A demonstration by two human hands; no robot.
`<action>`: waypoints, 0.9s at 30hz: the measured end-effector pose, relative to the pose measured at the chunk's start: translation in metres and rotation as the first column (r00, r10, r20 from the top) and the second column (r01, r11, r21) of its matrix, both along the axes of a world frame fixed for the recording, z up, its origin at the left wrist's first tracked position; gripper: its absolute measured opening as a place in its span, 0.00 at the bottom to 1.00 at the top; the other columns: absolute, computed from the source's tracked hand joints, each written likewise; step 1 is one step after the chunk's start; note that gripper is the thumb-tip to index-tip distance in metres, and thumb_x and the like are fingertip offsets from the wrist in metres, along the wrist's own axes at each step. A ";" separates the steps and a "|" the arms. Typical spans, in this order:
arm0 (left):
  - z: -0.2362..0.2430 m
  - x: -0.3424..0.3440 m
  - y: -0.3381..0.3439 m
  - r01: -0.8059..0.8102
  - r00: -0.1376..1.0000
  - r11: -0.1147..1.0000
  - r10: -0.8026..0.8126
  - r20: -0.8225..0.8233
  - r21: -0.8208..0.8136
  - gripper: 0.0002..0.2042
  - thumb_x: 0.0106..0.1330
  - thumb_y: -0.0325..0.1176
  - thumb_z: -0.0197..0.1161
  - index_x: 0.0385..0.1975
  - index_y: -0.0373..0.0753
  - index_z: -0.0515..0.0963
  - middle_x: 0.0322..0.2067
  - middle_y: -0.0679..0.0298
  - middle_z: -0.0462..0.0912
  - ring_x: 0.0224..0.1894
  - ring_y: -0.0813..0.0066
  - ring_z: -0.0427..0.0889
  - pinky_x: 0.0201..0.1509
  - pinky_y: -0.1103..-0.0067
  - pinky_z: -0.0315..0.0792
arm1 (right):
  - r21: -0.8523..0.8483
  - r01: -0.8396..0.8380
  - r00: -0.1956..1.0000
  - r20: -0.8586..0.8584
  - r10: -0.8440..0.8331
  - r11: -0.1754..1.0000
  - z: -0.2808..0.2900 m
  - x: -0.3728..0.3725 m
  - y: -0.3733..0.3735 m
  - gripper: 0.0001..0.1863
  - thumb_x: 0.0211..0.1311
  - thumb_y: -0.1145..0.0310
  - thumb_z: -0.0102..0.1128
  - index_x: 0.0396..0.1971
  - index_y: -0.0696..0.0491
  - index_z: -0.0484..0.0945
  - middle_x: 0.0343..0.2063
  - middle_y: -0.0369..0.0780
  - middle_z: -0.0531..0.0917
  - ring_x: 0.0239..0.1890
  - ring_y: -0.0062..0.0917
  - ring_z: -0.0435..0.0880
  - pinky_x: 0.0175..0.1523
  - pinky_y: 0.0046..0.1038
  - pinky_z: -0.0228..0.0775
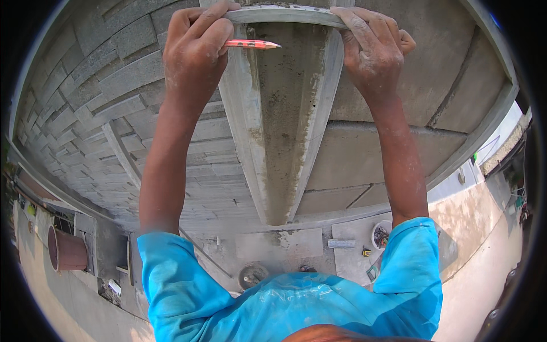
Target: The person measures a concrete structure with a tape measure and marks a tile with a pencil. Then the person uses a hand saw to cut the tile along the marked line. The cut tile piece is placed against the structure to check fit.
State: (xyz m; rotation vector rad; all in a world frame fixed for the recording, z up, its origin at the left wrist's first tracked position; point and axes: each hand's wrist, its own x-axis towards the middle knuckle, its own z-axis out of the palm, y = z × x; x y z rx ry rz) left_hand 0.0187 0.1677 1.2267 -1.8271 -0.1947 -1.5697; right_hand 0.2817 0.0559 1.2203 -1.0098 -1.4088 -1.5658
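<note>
Both my arms are raised to a thin pale grey strip [285,15] that lies crosswise over a recessed concrete channel [288,97] in the wall. At its left end my left hand [196,48] is closed, with fingertips on the strip. A red pencil [250,44] sticks out of that same hand, its sharpened tip pointing right across the channel. My right hand [373,51], dusty with grey powder, grips the strip's right end between thumb and fingers. Pale raised borders [242,108] run down both sides of the channel.
Stacked grey stone cladding [137,85] covers the wall at left; large smooth panels [359,157] cover the right. Below lie a flat slab [296,243], a round basin [252,275], a white bucket [380,235] and a yellow tape measure [366,251]. A brown bucket [69,249] is far left.
</note>
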 end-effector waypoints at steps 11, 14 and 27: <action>-0.094 -0.012 0.000 -0.008 1.000 0.986 0.003 -0.029 -0.164 0.14 0.51 0.24 0.75 0.20 0.39 0.72 0.46 0.67 0.90 0.42 0.66 0.82 0.43 0.75 0.77 | -0.085 -0.184 0.983 -0.018 0.183 0.979 -0.076 -0.016 -0.007 0.14 0.54 0.71 0.69 0.42 0.47 0.87 0.36 0.33 0.86 0.39 0.26 0.82 0.46 0.34 0.58; -0.108 -0.009 -0.007 0.045 0.999 0.986 -0.046 -0.002 -0.158 0.14 0.52 0.23 0.75 0.19 0.39 0.71 0.46 0.66 0.90 0.42 0.66 0.82 0.43 0.75 0.76 | -0.102 -0.181 0.983 -0.054 0.176 0.978 -0.102 -0.013 -0.010 0.16 0.52 0.72 0.70 0.43 0.43 0.88 0.37 0.27 0.86 0.41 0.20 0.81 0.47 0.33 0.53; -0.276 -0.034 -0.086 0.359 0.933 0.509 -0.229 0.278 -0.783 0.23 0.58 0.21 0.75 0.21 0.42 0.60 0.57 0.53 0.83 0.52 0.61 0.84 0.55 0.68 0.80 | -0.374 -0.258 0.922 -0.371 0.111 0.891 -0.253 -0.052 -0.083 0.23 0.47 0.78 0.74 0.46 0.43 0.88 0.44 0.28 0.87 0.46 0.21 0.81 0.53 0.31 0.53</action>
